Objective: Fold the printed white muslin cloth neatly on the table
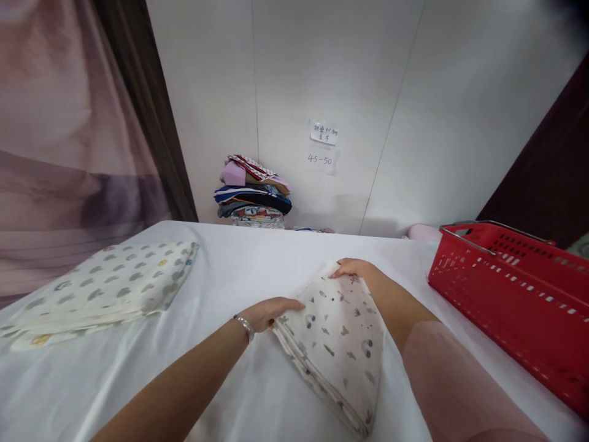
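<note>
A folded white cloth [338, 344] with small printed motifs lies at an angle on the white-covered table, its layered edge facing me. My left hand [272, 312], with a silvery bracelet at the wrist, grips the cloth's left corner, thumb on top and fingers underneath. At the far corner my right hand [352, 268] pinches the same cloth between thumb and fingers. Part of the fingers of both hands is hidden by the fabric. On the table's left side rests another folded cloth [110, 282], cream with grey cloud-like shapes.
A red plastic basket [515, 307] with a metal handle stands on the right. Beyond the table [239, 258], a stack of folded fabrics [253, 190] rises against the wall. Handwritten paper signs [323, 133] are on the wall. A pinkish curtain [69, 123] hangs at left.
</note>
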Demonstrator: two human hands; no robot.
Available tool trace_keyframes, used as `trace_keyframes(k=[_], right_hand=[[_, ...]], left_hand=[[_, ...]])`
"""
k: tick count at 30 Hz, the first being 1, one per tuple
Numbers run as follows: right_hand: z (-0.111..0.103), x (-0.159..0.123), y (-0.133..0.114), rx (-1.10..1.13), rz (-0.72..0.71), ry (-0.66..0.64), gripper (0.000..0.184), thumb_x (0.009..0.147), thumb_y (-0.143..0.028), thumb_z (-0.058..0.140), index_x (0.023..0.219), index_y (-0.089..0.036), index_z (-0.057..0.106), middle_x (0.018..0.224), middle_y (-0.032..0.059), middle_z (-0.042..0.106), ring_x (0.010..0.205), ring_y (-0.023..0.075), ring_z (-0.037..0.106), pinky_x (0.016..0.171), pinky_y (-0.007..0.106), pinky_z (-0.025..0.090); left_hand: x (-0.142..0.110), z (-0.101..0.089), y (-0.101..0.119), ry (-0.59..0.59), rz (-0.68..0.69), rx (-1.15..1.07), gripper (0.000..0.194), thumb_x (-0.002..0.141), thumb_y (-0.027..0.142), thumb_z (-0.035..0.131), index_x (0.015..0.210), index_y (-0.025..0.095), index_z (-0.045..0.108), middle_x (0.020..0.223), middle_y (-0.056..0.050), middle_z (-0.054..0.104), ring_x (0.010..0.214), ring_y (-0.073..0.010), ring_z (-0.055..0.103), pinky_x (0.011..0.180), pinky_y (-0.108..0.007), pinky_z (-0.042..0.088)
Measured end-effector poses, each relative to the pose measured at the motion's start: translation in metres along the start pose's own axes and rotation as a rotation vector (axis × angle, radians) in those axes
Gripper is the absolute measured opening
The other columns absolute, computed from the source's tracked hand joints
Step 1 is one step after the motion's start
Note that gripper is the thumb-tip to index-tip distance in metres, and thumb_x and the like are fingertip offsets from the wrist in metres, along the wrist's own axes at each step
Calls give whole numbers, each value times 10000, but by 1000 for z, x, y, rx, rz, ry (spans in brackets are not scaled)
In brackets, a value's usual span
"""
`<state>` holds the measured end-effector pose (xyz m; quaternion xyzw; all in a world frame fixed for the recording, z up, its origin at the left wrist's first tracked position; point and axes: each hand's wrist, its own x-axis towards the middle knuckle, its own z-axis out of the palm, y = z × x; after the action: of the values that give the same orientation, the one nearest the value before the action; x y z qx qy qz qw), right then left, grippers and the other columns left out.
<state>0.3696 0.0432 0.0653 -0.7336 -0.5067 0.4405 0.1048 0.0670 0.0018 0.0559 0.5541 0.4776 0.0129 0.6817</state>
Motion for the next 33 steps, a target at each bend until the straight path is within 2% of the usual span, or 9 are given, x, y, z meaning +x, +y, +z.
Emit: trace_keyframes(k=[6,10,13,18,21,24,27,29,33], right_hand=[[-2,-14,-8,171,-65,-99,441,514,-282,754,924,-189,620,978,106,666,852,267,633,663,324,520],[-14,-38,-23,286,-205,-109,412,504,-197,712,905,-187,618,945,74,678,873,240,628,711,308,514],[-32,-59,-47,393,-447,-17,417,493,-158,682,905,-147,620,934,88,675,871,226,617,760,312,492],[-46,-103,-82,446,-836,277,543,528,-167,671,1061,-171,567,1012,45,635,912,191,580,783,308,461],[-17,-122,-68,330,-932,461,520,581,-219,671,1084,-189,542,1034,26,612,930,185,556,802,312,447],[39,-124,-26,122,-916,614,361,641,-211,615,998,-185,563,966,30,608,896,185,549,816,314,432],[96,-118,23,-111,-905,503,226,673,-162,551,892,-200,593,930,50,601,904,197,536,840,330,419],[122,-117,48,-166,-896,397,244,689,-123,510,897,-214,598,960,51,594,942,196,528,857,335,416],[135,-121,68,-92,-834,350,394,669,-57,452,985,-239,600,1064,41,566,1035,174,505,916,332,390]], left_hand=[[-16,7,5,1,62,42,357,632,468,627,911,248,657,1070,-37,658,1054,-253,567,829,-339,466],[-44,8,22,25,197,86,430,635,438,601,988,193,617,1028,-51,666,952,-227,603,766,-295,475],[-75,-8,49,323,343,358,494,645,475,577,1025,160,584,1043,-61,644,970,-239,574,745,-285,453],[-136,-32,77,913,575,978,305,690,386,538,912,181,576,814,-47,609,841,-263,566,726,-342,396],[-155,-29,53,1102,746,1237,189,704,280,522,864,184,550,834,-68,568,898,-281,530,799,-391,356],[-146,-17,-3,1029,808,1393,144,716,208,512,857,187,533,863,-75,560,882,-265,515,797,-400,350],[-124,-3,-66,855,788,1408,188,694,133,503,873,188,527,869,-72,564,836,-240,515,756,-382,375],[-114,6,-99,775,759,1400,224,683,98,498,885,189,530,881,-71,571,833,-231,517,754,-375,386],[-111,14,-124,807,775,1344,288,720,114,497,997,185,536,967,-86,582,910,-242,518,796,-384,391]])
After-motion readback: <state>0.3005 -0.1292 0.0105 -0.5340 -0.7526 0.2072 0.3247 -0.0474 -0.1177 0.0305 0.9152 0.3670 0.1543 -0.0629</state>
